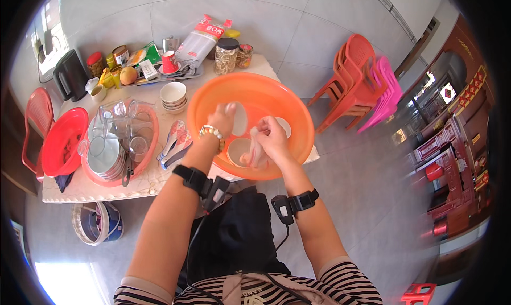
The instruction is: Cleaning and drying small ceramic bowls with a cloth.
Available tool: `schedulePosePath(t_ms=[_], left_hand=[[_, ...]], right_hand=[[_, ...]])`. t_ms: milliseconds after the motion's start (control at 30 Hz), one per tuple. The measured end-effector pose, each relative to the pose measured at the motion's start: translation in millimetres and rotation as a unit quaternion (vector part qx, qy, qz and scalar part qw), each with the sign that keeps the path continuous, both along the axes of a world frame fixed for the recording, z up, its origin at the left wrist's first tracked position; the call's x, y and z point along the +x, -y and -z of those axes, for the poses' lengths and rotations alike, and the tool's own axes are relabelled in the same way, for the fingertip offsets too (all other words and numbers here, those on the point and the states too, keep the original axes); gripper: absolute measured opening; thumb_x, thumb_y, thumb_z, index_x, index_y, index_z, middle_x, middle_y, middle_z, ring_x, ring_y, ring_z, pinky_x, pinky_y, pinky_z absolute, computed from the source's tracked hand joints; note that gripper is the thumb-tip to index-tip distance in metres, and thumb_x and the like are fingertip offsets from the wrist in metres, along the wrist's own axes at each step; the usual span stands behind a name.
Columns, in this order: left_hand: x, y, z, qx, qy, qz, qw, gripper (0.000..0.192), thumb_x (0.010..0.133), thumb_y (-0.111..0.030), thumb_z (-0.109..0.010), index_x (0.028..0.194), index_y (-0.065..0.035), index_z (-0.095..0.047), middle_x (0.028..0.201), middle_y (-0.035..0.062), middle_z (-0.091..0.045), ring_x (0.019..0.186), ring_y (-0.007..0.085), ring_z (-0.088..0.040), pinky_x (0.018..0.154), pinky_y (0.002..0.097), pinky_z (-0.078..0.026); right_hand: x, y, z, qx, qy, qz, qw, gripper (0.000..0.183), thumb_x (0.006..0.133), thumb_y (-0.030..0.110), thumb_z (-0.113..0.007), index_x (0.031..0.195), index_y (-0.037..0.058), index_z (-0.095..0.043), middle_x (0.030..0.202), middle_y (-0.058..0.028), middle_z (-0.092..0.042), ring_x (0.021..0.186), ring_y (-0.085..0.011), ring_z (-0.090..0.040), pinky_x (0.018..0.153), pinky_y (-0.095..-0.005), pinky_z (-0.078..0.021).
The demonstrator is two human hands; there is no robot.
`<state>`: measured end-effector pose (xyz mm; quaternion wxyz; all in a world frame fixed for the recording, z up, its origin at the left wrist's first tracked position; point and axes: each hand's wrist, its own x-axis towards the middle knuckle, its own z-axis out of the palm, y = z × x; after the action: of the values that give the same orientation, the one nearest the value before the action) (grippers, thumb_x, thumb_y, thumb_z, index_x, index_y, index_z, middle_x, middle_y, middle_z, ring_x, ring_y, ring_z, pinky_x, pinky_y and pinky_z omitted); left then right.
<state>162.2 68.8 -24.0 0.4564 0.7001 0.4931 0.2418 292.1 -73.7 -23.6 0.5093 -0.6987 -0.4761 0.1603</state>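
Both hands are inside a large orange plastic basin (295, 97) near the table's right end. My left hand (222, 119), with a beaded bracelet at the wrist, is blurred beside a pale bowl (240, 119); whether it grips the bowl is unclear. My right hand (272, 133) pinches a thin, pale, wet-looking cloth or plastic piece (256, 151) that hangs from its fingers. Below it another bowl (236, 151) lies in the basin, partly covered by that piece. A white round dish (284, 127) shows just behind my right hand.
Left of the basin stand stacked bowls (173, 92), patterned spoons (175, 141), a pink basket (153, 145) of glasses and dishes, and a red basin (50, 145). Jars (226, 57), a tray and a black kettle (71, 75) line the back. Stacked chairs (355, 81) stand right; a bucket (98, 223) is below.
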Motion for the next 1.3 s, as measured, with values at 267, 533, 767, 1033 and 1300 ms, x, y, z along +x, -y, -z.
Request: schedulePosePath(t_ms=[267,533,767,1033,1300], left_hand=[[2.4,-20.0,-16.6,0.011,-0.195,0.017,0.981,0.059,0.086,-0.052,-0.049,0.128,-0.0111,-0.048,0.100,0.0208,-0.062,0.088,0.0384,-0.060,0.070,0.0412,-0.052],[26.6,-49.6,36.0,0.033,-0.462,0.187,0.867,0.033,0.082,-0.022,-0.051,0.051,-0.0131,-0.056,0.055,-0.0016,-0.059,0.049,0.0137,-0.057,0.047,0.0286,-0.044],[27.6,-56.3,12.0,-0.059,-0.386,0.145,0.909,0.014,0.083,-0.012,-0.048,0.091,-0.0050,-0.058,0.071,0.0114,-0.067,0.058,0.0186,-0.065,0.055,0.0349,-0.051],[22.4,-47.7,-32.8,0.401,-0.269,0.019,0.876,0.022,0.087,-0.009,-0.048,0.107,-0.0076,-0.039,0.083,0.0224,-0.065,0.079,0.0385,-0.066,0.065,0.0488,-0.053],[-45.8,-122.7,-33.6,0.294,-0.119,-0.242,0.917,0.026,0.082,-0.005,-0.048,0.107,-0.0060,-0.039,0.085,0.0266,-0.064,0.079,0.0434,-0.064,0.067,0.0494,-0.052]], right_hand=[[-0.3,8.4,-7.1,-0.022,-0.021,0.016,0.999,0.025,0.077,0.008,-0.065,0.100,0.0012,-0.057,0.088,-0.0075,-0.060,0.077,-0.0151,-0.058,0.071,-0.0293,-0.0504],[6.8,11.2,-9.6,-0.010,-0.059,0.027,0.998,0.024,0.078,0.010,-0.062,0.101,0.0025,-0.060,0.087,-0.0097,-0.063,0.079,-0.0197,-0.061,0.073,-0.0321,-0.0511],[2.3,3.5,-7.2,0.040,-0.049,0.009,0.998,0.023,0.079,0.010,-0.062,0.099,0.0009,-0.061,0.083,-0.0078,-0.062,0.074,-0.0156,-0.060,0.069,-0.0292,-0.0509],[7.0,7.0,1.7,0.046,-0.081,-0.007,0.996,0.019,0.079,0.009,-0.062,0.096,0.0029,-0.062,0.082,-0.0092,-0.064,0.076,-0.0192,-0.063,0.071,-0.0318,-0.0517],[2.5,6.6,-2.8,0.026,-0.115,-0.047,0.992,0.021,0.079,0.007,-0.060,0.099,0.0001,-0.062,0.084,-0.0088,-0.063,0.075,-0.0160,-0.061,0.070,-0.0297,-0.0508]])
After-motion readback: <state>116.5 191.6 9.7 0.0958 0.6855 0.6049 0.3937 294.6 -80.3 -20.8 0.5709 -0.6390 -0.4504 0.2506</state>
